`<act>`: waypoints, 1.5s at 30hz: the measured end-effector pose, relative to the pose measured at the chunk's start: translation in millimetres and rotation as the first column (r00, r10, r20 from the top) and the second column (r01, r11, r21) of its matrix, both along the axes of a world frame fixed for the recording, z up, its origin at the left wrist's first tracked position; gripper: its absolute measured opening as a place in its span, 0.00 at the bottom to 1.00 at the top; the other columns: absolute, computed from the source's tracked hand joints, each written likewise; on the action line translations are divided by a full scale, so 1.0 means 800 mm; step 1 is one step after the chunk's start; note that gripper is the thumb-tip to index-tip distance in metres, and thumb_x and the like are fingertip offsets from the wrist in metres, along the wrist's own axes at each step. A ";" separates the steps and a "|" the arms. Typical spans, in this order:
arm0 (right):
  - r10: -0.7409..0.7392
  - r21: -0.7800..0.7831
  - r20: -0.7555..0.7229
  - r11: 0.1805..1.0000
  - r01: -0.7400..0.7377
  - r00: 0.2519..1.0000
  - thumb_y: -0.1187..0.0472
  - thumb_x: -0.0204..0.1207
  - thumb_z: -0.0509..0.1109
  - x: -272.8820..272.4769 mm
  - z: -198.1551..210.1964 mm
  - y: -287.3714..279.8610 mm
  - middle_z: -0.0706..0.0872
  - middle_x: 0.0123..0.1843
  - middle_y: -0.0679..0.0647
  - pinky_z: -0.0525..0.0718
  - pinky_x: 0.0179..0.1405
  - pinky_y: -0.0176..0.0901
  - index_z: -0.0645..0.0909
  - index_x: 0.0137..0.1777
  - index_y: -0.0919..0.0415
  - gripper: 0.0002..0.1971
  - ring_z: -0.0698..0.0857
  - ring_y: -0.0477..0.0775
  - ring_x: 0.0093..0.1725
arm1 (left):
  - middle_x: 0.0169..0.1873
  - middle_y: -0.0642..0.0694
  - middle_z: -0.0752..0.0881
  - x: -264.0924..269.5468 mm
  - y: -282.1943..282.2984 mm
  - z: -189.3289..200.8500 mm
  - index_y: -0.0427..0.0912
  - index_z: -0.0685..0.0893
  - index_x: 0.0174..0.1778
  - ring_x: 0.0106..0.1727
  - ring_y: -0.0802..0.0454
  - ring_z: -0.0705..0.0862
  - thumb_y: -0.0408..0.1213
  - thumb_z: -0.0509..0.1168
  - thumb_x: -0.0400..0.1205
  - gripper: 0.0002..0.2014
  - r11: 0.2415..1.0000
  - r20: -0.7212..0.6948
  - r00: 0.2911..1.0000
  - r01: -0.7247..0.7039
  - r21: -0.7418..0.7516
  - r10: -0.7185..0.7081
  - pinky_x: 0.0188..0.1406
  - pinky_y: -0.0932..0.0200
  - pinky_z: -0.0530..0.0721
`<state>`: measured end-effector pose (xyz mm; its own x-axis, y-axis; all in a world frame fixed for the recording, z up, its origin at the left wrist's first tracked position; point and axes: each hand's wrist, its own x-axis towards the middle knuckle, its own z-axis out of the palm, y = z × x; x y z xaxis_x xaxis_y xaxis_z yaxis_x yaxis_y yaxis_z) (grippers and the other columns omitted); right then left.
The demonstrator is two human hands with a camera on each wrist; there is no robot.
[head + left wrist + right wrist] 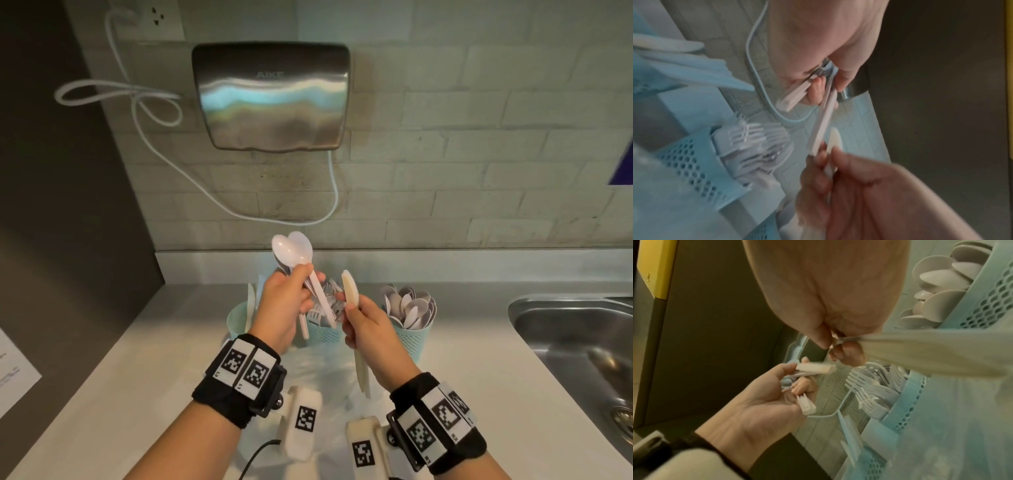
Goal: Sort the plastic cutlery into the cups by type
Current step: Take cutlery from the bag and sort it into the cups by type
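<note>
The only writing I can read is "AIKE" on the steel hand dryer (272,97) on the tiled wall ahead, its white cord (144,102) looping left up to a wall socket (161,17); the printed sheet (13,373) at the far left edge is cut off and too faint to read. My left hand (281,308) grips two white spoons (293,251) by their handles, bowls raised toward the wall, and some further white handles hang below my fist, though the left wrist view is too blurred for me to say what they are. My right hand (368,330) pinches a cream serrated knife (351,286) upright, blade up, its handle running down behind my palm. Three teal perforated cups stand in a row on the table (154,359) just beyond my hands: the left cup (238,320) holds knives and is half hidden by my left hand, the middle cup (323,332) holds forks (865,386), and the right cup (412,339) is packed with spoon bowls. A steel sink (575,346) sits at the right, cut off by the frame. Black wristbands with square coded tags cover both my wrists.
</note>
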<state>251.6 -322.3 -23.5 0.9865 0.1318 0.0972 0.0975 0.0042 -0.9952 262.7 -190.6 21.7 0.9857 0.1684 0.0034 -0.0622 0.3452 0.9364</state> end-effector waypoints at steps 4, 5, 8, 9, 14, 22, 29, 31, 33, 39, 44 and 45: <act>0.000 0.057 0.034 0.998 -0.002 0.999 0.60 0.86 0.56 0.008 0.008 0.021 0.73 0.31 0.48 0.71 0.29 0.35 0.80 0.55 0.57 0.10 0.71 0.42 0.27 | 0.27 0.46 0.79 0.004 0.044 0.011 0.39 0.78 0.41 0.18 0.59 0.66 0.36 0.61 0.83 0.06 0.998 0.018 0.998 -0.068 -0.009 0.068 0.14 0.68 0.64; 0.009 0.106 0.051 0.994 -0.014 0.999 0.60 0.86 0.56 0.011 0.014 0.031 0.73 0.31 0.47 0.72 0.29 0.34 0.80 0.53 0.56 0.10 0.71 0.42 0.27 | 0.26 0.47 0.77 0.005 0.057 0.013 0.39 0.79 0.43 0.19 0.59 0.67 0.37 0.62 0.83 0.06 0.997 0.009 0.997 -0.076 -0.016 0.076 0.15 0.69 0.64; 0.044 0.199 0.139 0.977 -0.072 0.989 0.63 0.86 0.55 0.022 0.034 0.072 0.74 0.33 0.49 0.77 0.34 0.32 0.79 0.49 0.55 0.11 0.74 0.44 0.32 | 0.25 0.50 0.76 0.001 0.098 0.017 0.36 0.82 0.53 0.20 0.60 0.67 0.40 0.62 0.83 0.11 0.999 -0.018 0.998 -0.053 -0.012 0.053 0.16 0.70 0.65; 0.059 0.211 0.171 0.973 -0.095 0.983 0.63 0.86 0.54 0.027 0.039 0.088 0.75 0.34 0.49 0.78 0.38 0.31 0.78 0.48 0.54 0.12 0.75 0.44 0.34 | 0.26 0.50 0.76 0.000 0.111 0.017 0.33 0.82 0.54 0.21 0.59 0.67 0.41 0.62 0.83 0.13 0.999 -0.021 0.999 -0.047 0.019 0.047 0.17 0.70 0.65; 0.145 0.183 0.215 0.965 -0.186 0.966 0.65 0.86 0.55 0.050 0.035 0.165 0.80 0.42 0.50 0.77 0.50 0.30 0.78 0.48 0.51 0.13 0.80 0.42 0.43 | 0.28 0.48 0.75 -0.015 0.166 0.009 0.30 0.83 0.53 0.25 0.57 0.70 0.43 0.65 0.82 0.16 0.969 -0.039 0.986 -0.154 0.195 0.164 0.24 0.66 0.71; 0.205 -0.323 0.066 0.930 -0.174 0.976 0.74 0.81 0.55 0.068 -0.004 0.203 0.83 0.60 0.59 0.73 0.54 0.30 0.75 0.69 0.65 0.19 0.82 0.55 0.60 | 0.20 0.48 0.74 -0.035 0.200 0.006 0.40 0.77 0.38 0.28 0.52 0.84 0.42 0.59 0.85 0.13 0.981 0.005 0.984 -0.178 0.082 0.179 0.38 0.56 0.87; 0.214 -0.602 0.213 0.797 -0.044 0.953 0.68 0.80 0.59 0.046 0.002 0.181 0.64 0.81 0.63 0.62 0.71 0.33 0.53 0.82 0.65 0.32 0.67 0.59 0.79 | 0.22 0.51 0.77 -0.021 0.178 0.003 0.43 0.77 0.34 0.24 0.54 0.76 0.38 0.61 0.84 0.12 0.978 0.123 0.985 -0.138 0.158 0.119 0.27 0.63 0.78; 0.255 -0.659 0.264 0.752 -0.020 0.930 0.68 0.80 0.59 0.045 0.011 0.163 0.64 0.81 0.63 0.61 0.75 0.41 0.57 0.82 0.66 0.29 0.66 0.60 0.79 | 0.21 0.52 0.77 -0.011 0.158 0.005 0.42 0.77 0.34 0.23 0.56 0.78 0.37 0.61 0.84 0.12 0.984 0.140 0.987 -0.102 0.146 0.081 0.26 0.63 0.80; 0.293 -0.701 0.247 0.712 -0.038 0.924 0.67 0.81 0.59 0.045 0.019 0.148 0.67 0.79 0.64 0.65 0.75 0.45 0.60 0.81 0.66 0.28 0.70 0.61 0.77 | 0.19 0.51 0.74 -0.001 0.138 0.007 0.42 0.75 0.31 0.21 0.56 0.74 0.38 0.62 0.84 0.14 0.986 0.135 0.989 -0.081 0.143 0.062 0.23 0.63 0.74; 0.034 -0.464 0.424 0.866 0.184 0.905 0.71 0.79 0.60 0.039 0.049 0.048 0.80 0.62 0.56 0.78 0.57 0.35 0.78 0.69 0.60 0.20 0.83 0.52 0.58 | 0.17 0.54 0.64 0.022 0.068 0.015 0.49 0.70 0.27 0.18 0.58 0.63 0.46 0.72 0.76 0.18 0.998 0.125 0.992 0.021 0.053 -0.027 0.17 0.66 0.62; -0.276 -0.430 0.418 0.779 0.456 0.866 0.76 0.71 0.63 0.051 0.048 -0.088 0.74 0.66 0.56 0.76 0.66 0.44 0.77 0.68 0.57 0.26 0.77 0.53 0.66 | 0.17 0.53 0.64 0.050 -0.031 0.024 0.50 0.70 0.24 0.19 0.56 0.63 0.43 0.72 0.76 0.19 0.987 0.140 0.977 0.159 0.015 -0.159 0.22 0.63 0.63; -0.284 -0.503 0.349 0.747 0.434 0.893 0.74 0.71 0.65 0.055 0.042 -0.114 0.72 0.70 0.58 0.73 0.70 0.47 0.73 0.72 0.58 0.29 0.74 0.56 0.71 | 0.16 0.53 0.65 0.055 -0.055 0.025 0.51 0.69 0.23 0.19 0.56 0.63 0.44 0.72 0.77 0.20 0.987 0.142 0.977 0.160 0.024 -0.161 0.22 0.62 0.63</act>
